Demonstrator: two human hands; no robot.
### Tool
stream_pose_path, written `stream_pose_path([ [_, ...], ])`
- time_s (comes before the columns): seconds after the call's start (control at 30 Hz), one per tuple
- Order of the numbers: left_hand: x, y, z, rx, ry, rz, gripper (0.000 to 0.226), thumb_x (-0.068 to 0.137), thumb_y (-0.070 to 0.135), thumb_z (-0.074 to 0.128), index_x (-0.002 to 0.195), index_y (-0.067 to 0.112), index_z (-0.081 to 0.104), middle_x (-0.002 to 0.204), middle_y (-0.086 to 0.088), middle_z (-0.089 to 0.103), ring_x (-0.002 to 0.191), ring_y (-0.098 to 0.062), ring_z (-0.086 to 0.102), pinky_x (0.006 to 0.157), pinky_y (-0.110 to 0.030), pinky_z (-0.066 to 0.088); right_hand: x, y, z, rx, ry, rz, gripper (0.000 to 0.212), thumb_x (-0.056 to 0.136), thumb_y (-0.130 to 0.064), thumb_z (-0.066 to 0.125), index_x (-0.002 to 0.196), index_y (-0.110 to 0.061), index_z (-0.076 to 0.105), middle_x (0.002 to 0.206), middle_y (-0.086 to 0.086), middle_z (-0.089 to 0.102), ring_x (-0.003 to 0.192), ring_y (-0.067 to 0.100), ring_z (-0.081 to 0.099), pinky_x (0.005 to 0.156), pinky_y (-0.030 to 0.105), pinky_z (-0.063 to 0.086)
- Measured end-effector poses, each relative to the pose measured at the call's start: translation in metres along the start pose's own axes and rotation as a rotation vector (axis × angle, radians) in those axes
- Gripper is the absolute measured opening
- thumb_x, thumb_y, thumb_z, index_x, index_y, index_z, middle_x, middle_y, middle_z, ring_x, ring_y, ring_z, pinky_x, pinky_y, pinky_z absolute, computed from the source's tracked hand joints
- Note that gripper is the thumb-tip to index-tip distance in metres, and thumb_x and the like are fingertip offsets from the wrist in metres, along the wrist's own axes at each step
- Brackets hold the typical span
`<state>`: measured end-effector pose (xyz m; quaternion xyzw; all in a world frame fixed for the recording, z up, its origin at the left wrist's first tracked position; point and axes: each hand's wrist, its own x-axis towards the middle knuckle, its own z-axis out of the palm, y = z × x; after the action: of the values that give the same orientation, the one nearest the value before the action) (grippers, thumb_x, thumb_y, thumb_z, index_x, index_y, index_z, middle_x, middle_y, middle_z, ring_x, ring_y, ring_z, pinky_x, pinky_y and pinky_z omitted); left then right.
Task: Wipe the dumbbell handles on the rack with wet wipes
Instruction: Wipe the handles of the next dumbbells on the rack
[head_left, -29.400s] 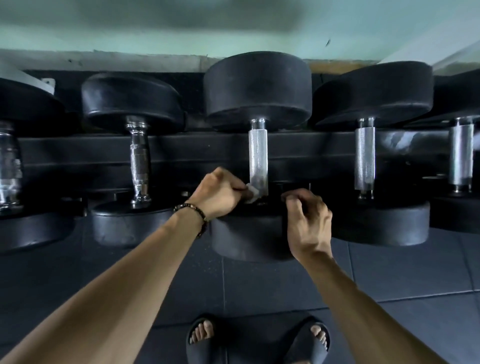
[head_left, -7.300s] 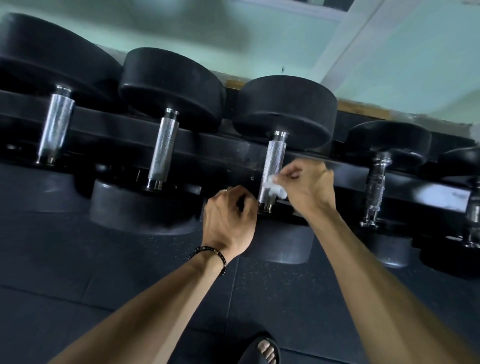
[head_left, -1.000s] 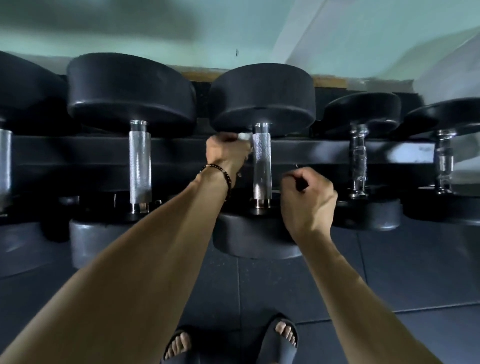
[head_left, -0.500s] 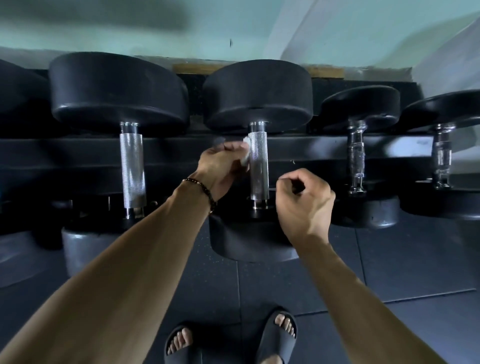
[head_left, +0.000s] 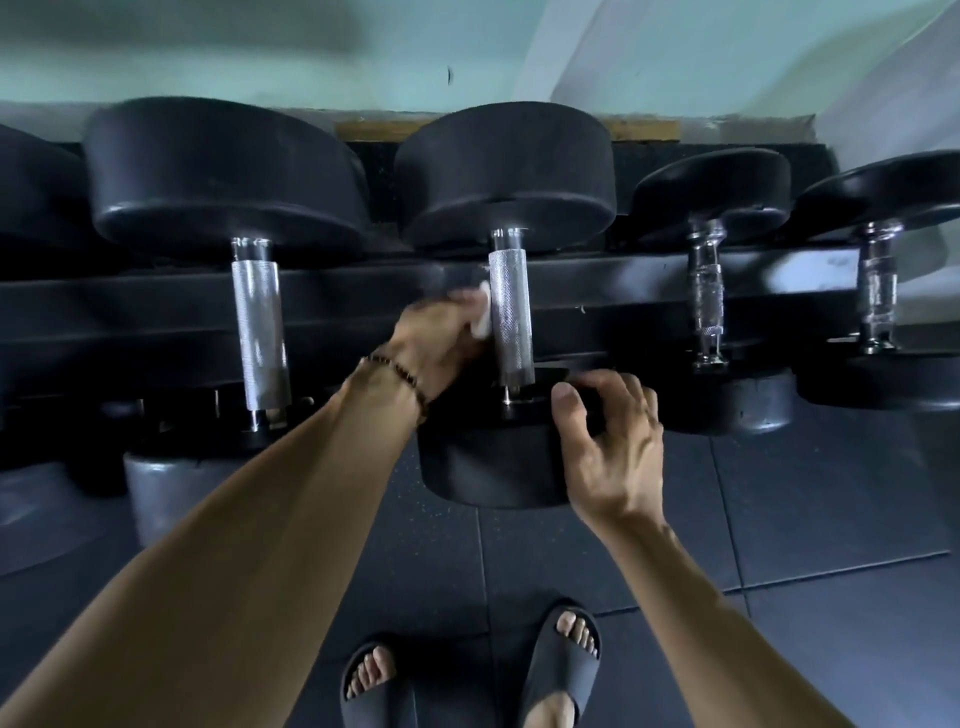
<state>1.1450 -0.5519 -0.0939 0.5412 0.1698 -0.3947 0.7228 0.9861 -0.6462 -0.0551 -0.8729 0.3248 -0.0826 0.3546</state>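
At the rack's middle, the left hand (head_left: 436, 338) pinches a white wet wipe (head_left: 482, 317) against the left flank of the knurled silver dumbbell handle (head_left: 511, 317), mid-wipe. Right hand (head_left: 613, 441), fingers loosely spread and holding nothing, hovers by the black rubber front head (head_left: 483, 467). Handle's long axis runs front to back, away from the person. Next, I'd say: reach its far side.

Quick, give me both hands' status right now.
Left hand: grips the white wet wipe against the knurled steel dumbbell handle.
Right hand: open, loosely curled, holding nothing.
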Motion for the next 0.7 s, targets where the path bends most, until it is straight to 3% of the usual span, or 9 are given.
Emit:
stream_pose_path([
  [0.1, 0.024, 0.024, 0.016, -0.198, 0.064, 0.022, 0.03, 0.097, -0.002, 0.048, 0.075, 0.015, 0.059, 0.056, 0.003, 0.059, 0.049, -0.008, 0.057, 0.049, -0.022, 0.047, 0.002, 0.0, 0.0, -0.003, -0.034, 0.026, 0.061, 0.079, -0.064, 0.032, 0.097, -0.018, 0.066, 0.1, -0.003, 0.063, 0.1, 0.019, 0.049, 0.089, 0.044, 0.042],
  [0.27, 0.001, -0.007, -0.003, 0.151, -0.123, -0.156, 0.035, 0.097, -0.008, 0.04, 0.068, 0.01, 0.05, 0.047, 0.004, 0.049, 0.044, -0.006, 0.05, 0.048, -0.017, 0.049, 0.001, 0.001, 0.002, 0.018, -0.004, 0.014, 0.057, 0.08, -0.063, 0.035, 0.089, -0.016, 0.065, 0.091, -0.005, 0.06, 0.092, 0.018, 0.047, 0.083, 0.042, 0.042],
  [0.33, -0.002, -0.011, -0.005, 0.174, -0.184, -0.187, 0.033, 0.099, -0.007, 0.037, 0.072, 0.009, 0.049, 0.049, 0.001, 0.049, 0.044, -0.007, 0.048, 0.05, -0.017, 0.05, 0.001, 0.002, 0.001, 0.025, 0.006, 0.012, 0.055, 0.081, -0.062, 0.035, 0.088, -0.016, 0.065, 0.089, -0.007, 0.058, 0.091, 0.017, 0.046, 0.082, 0.042, 0.042],
  [0.5, 0.028, 0.02, 0.014, -0.111, -0.099, -0.069, 0.042, 0.093, -0.016, 0.026, 0.085, 0.006, 0.061, 0.071, -0.006, 0.071, 0.067, -0.013, 0.067, 0.067, -0.021, 0.052, 0.002, 0.004, 0.001, 0.01, -0.003, 0.02, 0.054, 0.08, -0.06, 0.034, 0.085, -0.015, 0.064, 0.088, -0.004, 0.061, 0.09, 0.019, 0.048, 0.084, 0.045, 0.043],
  [0.63, 0.014, 0.003, -0.004, 0.37, -0.31, -0.25, 0.041, 0.09, -0.016, 0.029, 0.099, 0.003, 0.064, 0.088, -0.006, 0.073, 0.074, -0.014, 0.063, 0.068, -0.025, 0.059, 0.002, 0.004, 0.002, 0.007, -0.015, 0.03, 0.054, 0.08, -0.06, 0.035, 0.082, -0.014, 0.064, 0.086, -0.003, 0.06, 0.09, 0.02, 0.047, 0.082, 0.047, 0.044],
  [0.7, 0.009, -0.005, -0.01, 0.418, -0.31, -0.314, 0.038, 0.091, -0.017, 0.034, 0.111, -0.002, 0.062, 0.088, -0.007, 0.073, 0.066, -0.011, 0.065, 0.065, -0.024, 0.059, 0.002, 0.004, 0.002, 0.001, -0.017, 0.029, 0.054, 0.081, -0.059, 0.035, 0.081, -0.013, 0.063, 0.084, -0.002, 0.06, 0.088, 0.02, 0.046, 0.082, 0.047, 0.045],
])
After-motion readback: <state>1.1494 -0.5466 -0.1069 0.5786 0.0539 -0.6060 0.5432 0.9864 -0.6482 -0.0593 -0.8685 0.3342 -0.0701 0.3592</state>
